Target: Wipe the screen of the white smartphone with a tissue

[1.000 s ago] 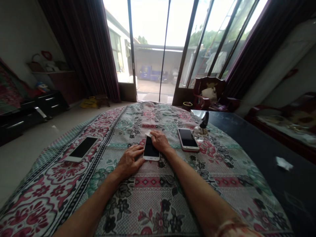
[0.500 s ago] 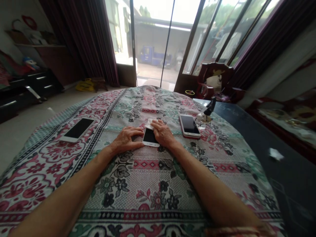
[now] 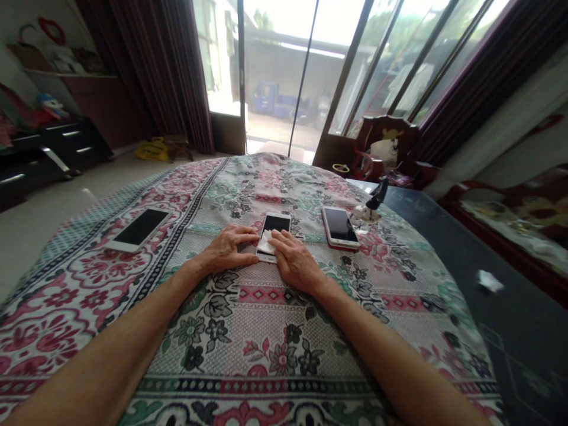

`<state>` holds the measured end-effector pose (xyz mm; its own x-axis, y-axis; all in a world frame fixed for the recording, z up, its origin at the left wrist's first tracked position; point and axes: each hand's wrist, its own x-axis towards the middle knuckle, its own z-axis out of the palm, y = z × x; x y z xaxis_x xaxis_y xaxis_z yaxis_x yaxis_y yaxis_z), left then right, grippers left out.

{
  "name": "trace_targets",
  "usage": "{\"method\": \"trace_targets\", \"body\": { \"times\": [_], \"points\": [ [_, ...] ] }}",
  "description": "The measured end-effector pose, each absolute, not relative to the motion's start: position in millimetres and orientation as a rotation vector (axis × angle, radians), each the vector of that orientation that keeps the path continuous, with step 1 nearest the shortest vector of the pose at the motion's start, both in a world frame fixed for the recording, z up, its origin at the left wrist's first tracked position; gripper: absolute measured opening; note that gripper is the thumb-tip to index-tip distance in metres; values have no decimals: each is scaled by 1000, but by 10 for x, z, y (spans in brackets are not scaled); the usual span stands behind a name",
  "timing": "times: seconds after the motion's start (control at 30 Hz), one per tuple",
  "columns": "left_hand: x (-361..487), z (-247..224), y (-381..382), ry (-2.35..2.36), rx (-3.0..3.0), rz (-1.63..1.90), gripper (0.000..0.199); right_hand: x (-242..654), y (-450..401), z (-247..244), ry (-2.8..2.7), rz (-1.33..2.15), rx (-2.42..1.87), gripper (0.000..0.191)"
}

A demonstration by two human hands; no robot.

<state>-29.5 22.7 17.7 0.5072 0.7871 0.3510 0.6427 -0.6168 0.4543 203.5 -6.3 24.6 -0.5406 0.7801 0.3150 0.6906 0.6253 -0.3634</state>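
Both forearms reach forward across a floral bedspread, hands meeting at its middle.

Left hand: open, palm down, fingers lying flat and together, fingertips at the left edge of the middle phone. Not wrapped around it.

Right hand: also open, palm down, fingers slightly spread. Fingertips rest on or just against a white wipe, a small crumpled piece of tissue or cloth lying on the near half of the phone's screen. No closed grip on either hand.

Middle phone: flat on the bedspread, screen up, long axis pointing far, white body, dark glass. Its far end shows past the fingers; its near end sits between the two hands.

Two more phones lie on the same spread. Left phone: white, screen up, angled, well apart from the hands. Right phone: pink-edged, screen up, just beyond the right hand and to its right. A small glass figure with a dark top stands beside it, near the spread's far right edge.

Right of the spread, a dark tabletop carries a white scrap. Far off, a glass door with dark curtains on its left side; a blue truck is parked outside. A wooden chair stands at the far right.
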Motion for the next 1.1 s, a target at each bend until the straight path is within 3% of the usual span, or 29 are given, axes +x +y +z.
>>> {"method": "trace_targets", "body": {
  "times": [0.2, 0.53, 1.1],
  "points": [
    [-285, 163, 226, 1196, 2519, 800, 45, 2072, -107, 269, -2429, 298, -1155, 41],
    [-260, 197, 206, 1227, 2521, 742, 39, 1931, 744, 257, -2366, 205, -1216, 37],
    [-260, 241, 180, 1266, 2521, 677, 54, 1937, 847, 209, -2295, 224, -1206, 40]
  ]
}}
